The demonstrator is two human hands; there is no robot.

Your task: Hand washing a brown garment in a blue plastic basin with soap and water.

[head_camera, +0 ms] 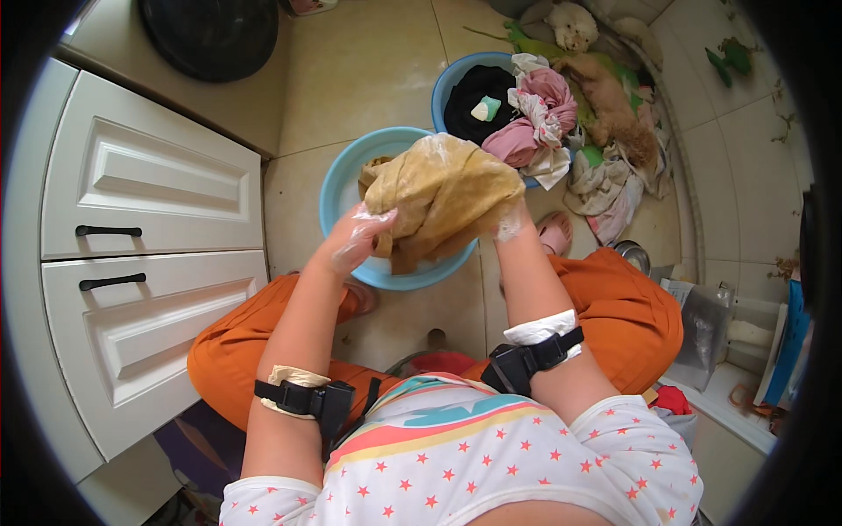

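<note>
Both my hands hold a wet tan cloth garment (447, 191) above a light blue plastic basin (332, 191) on the tiled floor. White suds cling to the cloth and to my skin. My left hand (360, 238) grips the garment's lower left edge, thumb on top. At the right edge, my right hand (513, 217) is mostly covered by the folds, with its fingers hidden. Part of the garment hangs down into the basin, over pale water or its white bottom; I cannot tell which.
Behind stands a blue basin (439, 92) with black cloth (464, 108), a green-and-white soap bar (485, 108) and pink-and-white clothes (543, 105). Plush toys (608, 98) and a crumpled cloth (608, 187) lie right. White cabinets (151, 167) flank my left; a black round lid (210, 36) is beyond.
</note>
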